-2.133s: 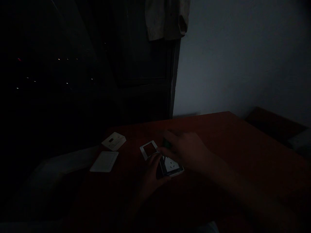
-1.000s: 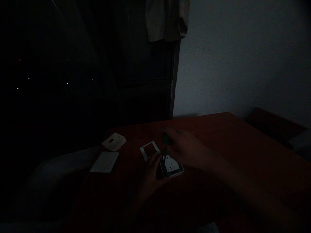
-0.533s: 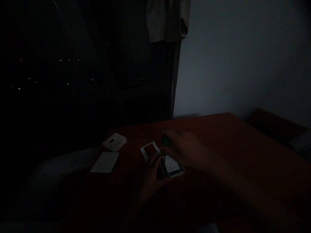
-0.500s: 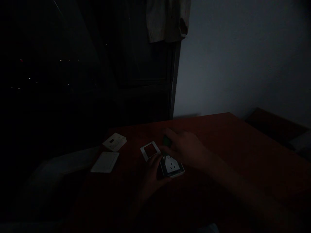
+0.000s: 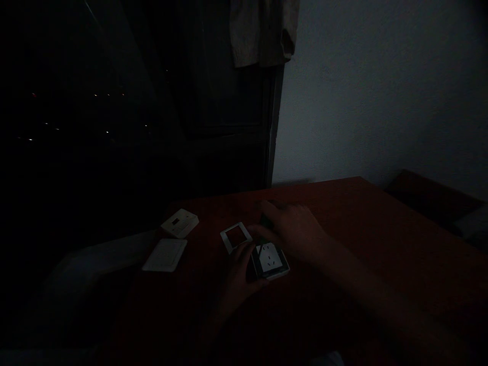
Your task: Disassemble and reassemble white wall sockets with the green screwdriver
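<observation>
A wall socket (image 5: 270,258) with a white face and dark surround lies on the reddish table. My left hand (image 5: 238,282) grips its left side, thumb along the near edge and fingers at the far-left corner. In my right hand (image 5: 292,226) is a green-handled screwdriver (image 5: 264,226), its fingers closed round the handle. The screwdriver slants down, its shaft reaching the socket's upper left corner; the exact contact of the tip is too dark to make out. A white square cover frame (image 5: 236,236) lies just beyond my left fingers.
On the table's left side sit a white box-shaped fitting (image 5: 180,223) and a flat white plate (image 5: 165,255). The reddish table (image 5: 343,213) runs up to a pale wall (image 5: 381,101). Cloth (image 5: 263,35) hangs by the dark window. The room is very dim.
My right hand has shifted and turned slightly to the right, and the green handle is tilted a little differently. My left hand and the socket stay in place.
</observation>
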Available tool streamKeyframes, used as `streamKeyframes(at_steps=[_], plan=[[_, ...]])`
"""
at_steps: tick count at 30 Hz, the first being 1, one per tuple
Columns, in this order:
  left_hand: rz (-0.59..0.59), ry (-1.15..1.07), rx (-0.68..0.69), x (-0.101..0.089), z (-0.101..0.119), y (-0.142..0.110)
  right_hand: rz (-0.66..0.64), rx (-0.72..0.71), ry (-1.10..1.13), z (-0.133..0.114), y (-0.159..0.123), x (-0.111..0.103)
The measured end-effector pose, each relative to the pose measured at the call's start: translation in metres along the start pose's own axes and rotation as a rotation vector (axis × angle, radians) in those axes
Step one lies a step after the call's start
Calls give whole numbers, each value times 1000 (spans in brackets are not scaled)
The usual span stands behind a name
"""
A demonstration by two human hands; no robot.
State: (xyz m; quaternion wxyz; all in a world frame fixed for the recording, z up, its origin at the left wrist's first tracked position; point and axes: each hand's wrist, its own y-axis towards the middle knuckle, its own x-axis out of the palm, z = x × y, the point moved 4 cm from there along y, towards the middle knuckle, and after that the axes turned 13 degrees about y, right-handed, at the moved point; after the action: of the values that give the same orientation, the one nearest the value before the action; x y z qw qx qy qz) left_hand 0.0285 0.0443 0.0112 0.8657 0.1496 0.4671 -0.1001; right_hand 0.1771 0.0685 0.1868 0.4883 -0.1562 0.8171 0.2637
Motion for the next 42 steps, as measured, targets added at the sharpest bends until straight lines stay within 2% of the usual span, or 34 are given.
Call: streamKeyframes(at_steps=[6, 12, 17, 23, 25, 30, 32, 37, 39, 42], plan=[[18, -3, -5, 1, -2, -1, -33, -134, 205, -2, -3, 1], [4, 3, -8, -2, 1, 0, 21, 8, -52, 2, 1, 0], [6, 19, -14, -1, 0, 0, -29, -119, 137, -3, -2, 0], [1, 17, -2, -1, 0, 0, 8, 19, -77, 0, 2, 1], [-3, 23, -3, -1, 0, 0, 0, 8, -52, 0, 2, 1], [7, 41, -4, -1, -1, 0, -36, -118, 161, -4, -1, 1], [9, 45, 11, 0, -1, 0, -28, -107, 135, -3, -1, 1], [-4, 17, -1, -2, 2, 0, 19, 48, -110, 0, 2, 0], [-10, 3, -8, -4, 4, 1, 11, 48, -80, 1, 2, -1], [-8, -7, -8, -6, 5, 1, -30, -40, 64, 0, 0, 0]])
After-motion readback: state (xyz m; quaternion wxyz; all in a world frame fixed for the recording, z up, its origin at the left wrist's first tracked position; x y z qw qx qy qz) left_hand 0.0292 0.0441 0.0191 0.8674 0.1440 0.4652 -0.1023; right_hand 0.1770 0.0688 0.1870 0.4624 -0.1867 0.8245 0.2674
